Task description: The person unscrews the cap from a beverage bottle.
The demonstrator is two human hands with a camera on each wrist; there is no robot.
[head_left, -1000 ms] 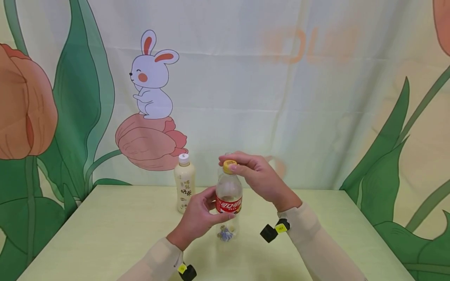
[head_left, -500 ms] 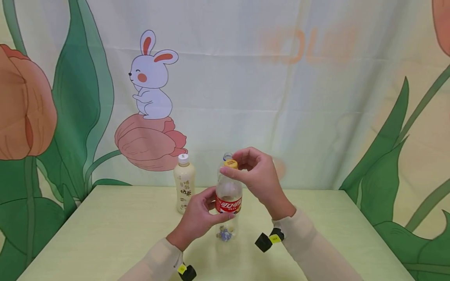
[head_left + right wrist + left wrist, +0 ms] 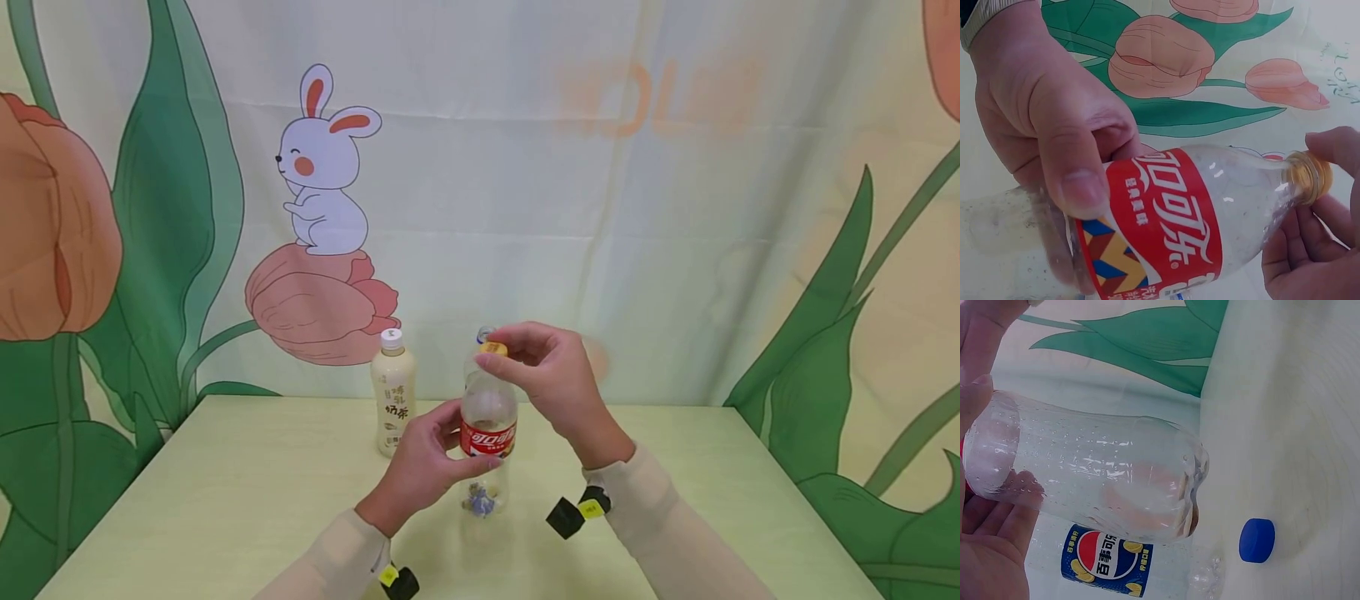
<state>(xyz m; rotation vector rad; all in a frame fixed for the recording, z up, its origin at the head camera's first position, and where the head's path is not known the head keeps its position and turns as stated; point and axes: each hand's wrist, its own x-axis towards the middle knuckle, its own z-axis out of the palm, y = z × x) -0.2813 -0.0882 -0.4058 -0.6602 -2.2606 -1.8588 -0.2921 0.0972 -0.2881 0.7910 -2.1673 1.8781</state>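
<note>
My left hand [image 3: 423,458] grips a clear cola bottle [image 3: 489,400] around its red label [image 3: 1166,219], holding it upright. Thumb and fingers of my right hand [image 3: 551,375] pinch the yellow cap [image 3: 492,347] at the bottle's neck. In the right wrist view, the right thumb lies along the edge of that cap [image 3: 1310,178], and the left thumb presses by the label. Droplets cling inside the clear lower part of the bottle [image 3: 1097,462] in the left wrist view. A blue patch shows through its base in the head view.
Behind the held bottle stands another clear bottle with a blue label [image 3: 1107,559]; its uncapped mouth [image 3: 486,333] shows above. A blue cap [image 3: 1257,540] lies on the table [image 3: 225,500]. To the left stands a milk tea bottle [image 3: 393,392] with a white cap. A printed curtain hangs behind.
My right fingers drew back from around the yellow cap, uncovering the mouth behind, then came forward onto the cap again. The left hand and the bottle have stayed in place.
</note>
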